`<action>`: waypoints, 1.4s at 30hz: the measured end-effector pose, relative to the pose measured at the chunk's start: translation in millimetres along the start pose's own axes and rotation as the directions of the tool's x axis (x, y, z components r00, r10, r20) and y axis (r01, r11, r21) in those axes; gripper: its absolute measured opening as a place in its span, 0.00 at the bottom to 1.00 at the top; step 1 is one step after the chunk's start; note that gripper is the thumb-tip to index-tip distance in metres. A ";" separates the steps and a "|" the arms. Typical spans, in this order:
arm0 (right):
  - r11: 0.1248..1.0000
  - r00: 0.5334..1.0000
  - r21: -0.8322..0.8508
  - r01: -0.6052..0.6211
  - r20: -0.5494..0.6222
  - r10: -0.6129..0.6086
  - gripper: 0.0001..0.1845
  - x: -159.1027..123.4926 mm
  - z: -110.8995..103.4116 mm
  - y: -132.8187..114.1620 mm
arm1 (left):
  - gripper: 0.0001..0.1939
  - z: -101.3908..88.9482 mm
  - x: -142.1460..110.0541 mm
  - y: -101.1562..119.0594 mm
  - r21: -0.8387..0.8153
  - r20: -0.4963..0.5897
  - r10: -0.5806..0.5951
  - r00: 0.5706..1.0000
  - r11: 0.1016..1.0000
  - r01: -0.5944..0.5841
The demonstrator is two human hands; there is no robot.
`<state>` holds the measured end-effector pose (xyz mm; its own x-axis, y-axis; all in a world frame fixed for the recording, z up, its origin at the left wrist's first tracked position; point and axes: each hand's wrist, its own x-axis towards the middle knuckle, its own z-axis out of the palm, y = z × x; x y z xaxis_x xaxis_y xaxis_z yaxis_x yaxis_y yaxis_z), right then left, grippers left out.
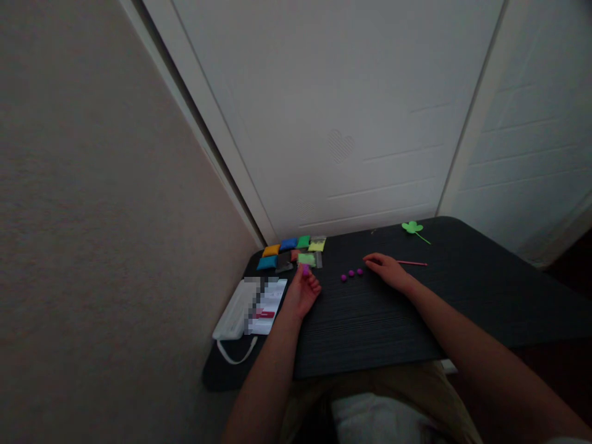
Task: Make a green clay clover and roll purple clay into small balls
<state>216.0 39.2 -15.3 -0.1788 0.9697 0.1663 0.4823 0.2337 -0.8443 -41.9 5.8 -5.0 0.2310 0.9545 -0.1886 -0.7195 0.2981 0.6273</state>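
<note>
Purple clay [306, 270] is pinched between the thumb and fingers of my left hand [303, 295], which is raised palm up over the table's left half. Three small purple clay balls [351, 273] lie in a slanting row between my two hands. Just right of that row, my right hand [387, 270] rests low over the table, its fingers stretched toward the balls and nothing visible in them. A thin pink stick [414, 263] shows behind my right hand, its near end hidden by it.
Several coloured clay packets, among them an orange packet [271, 250], lie at the back left of the dark table [361, 327]. A white case [237, 311], a red-marked sheet and a white strap sit left. At the back right lies a green clover shape [412, 227]. Walls border the back and left.
</note>
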 end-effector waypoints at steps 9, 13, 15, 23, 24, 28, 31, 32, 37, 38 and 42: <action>1.000 1.000 -0.019 0.009 -0.008 -0.009 0.13 -1.4 -0.7 -1.3 | 0.15 0.7 -1.3 -0.5 -0.009 0.011 0.037 0.999 0.999 -0.036; 0.999 1.000 -0.029 0.018 -0.005 -0.018 0.14 -1.2 -0.5 -1.3 | 0.05 -1.5 -0.3 -3.3 0.026 -0.019 0.081 0.997 0.996 -0.081; 0.999 1.000 -0.033 0.020 -0.001 -0.020 0.14 -1.1 -0.5 -1.2 | 0.07 -0.5 -1.0 -3.4 0.036 -0.015 0.068 0.998 0.997 -0.068; 0.998 1.000 -0.051 0.029 0.001 -0.029 0.14 0.0 -0.7 1.1 | 0.09 1.2 -2.2 -2.8 0.027 0.023 0.047 0.999 0.999 -0.047; 0.998 1.000 -0.053 0.030 0.002 -0.030 0.14 0.3 -0.7 1.3 | 0.08 0.7 -2.1 -3.1 0.025 0.022 0.051 0.998 0.998 -0.051; 0.998 1.000 -0.059 0.021 0.004 -0.021 0.14 1.0 -0.5 1.0 | 0.05 0.5 -3.2 -3.6 0.026 0.034 0.058 0.998 0.998 -0.059; 0.998 1.000 -0.066 0.015 0.002 -0.015 0.14 0.8 -0.7 0.0 | 0.06 2.5 -4.5 -2.9 0.019 0.052 0.054 0.997 0.998 -0.055; 0.998 1.000 -0.067 0.016 0.001 -0.016 0.14 0.5 -0.8 -0.3 | 0.08 3.3 -4.8 -2.3 0.012 0.059 0.052 0.997 0.999 -0.053; 0.997 1.000 -0.072 0.018 -0.001 -0.019 0.14 -0.8 -1.1 -1.1 | 0.16 4.9 -4.1 0.7 -0.018 0.093 0.038 0.995 0.999 -0.037; 0.997 1.000 -0.073 0.020 -0.001 -0.020 0.14 -0.9 -1.0 -1.1 | 0.17 4.7 -3.7 1.0 -0.017 0.095 0.037 0.995 0.999 -0.036; 0.997 1.000 -0.071 0.029 0.001 -0.029 0.14 -1.0 -1.0 -0.3 | 0.17 3.2 -2.7 1.3 -0.022 0.102 0.038 0.994 0.999 -0.036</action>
<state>216.8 38.2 -14.7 -0.1935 0.9626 0.1899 0.5363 0.2658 -0.8011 -41.4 3.6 -1.2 0.2689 0.9593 -0.0862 -0.7418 0.2634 0.6168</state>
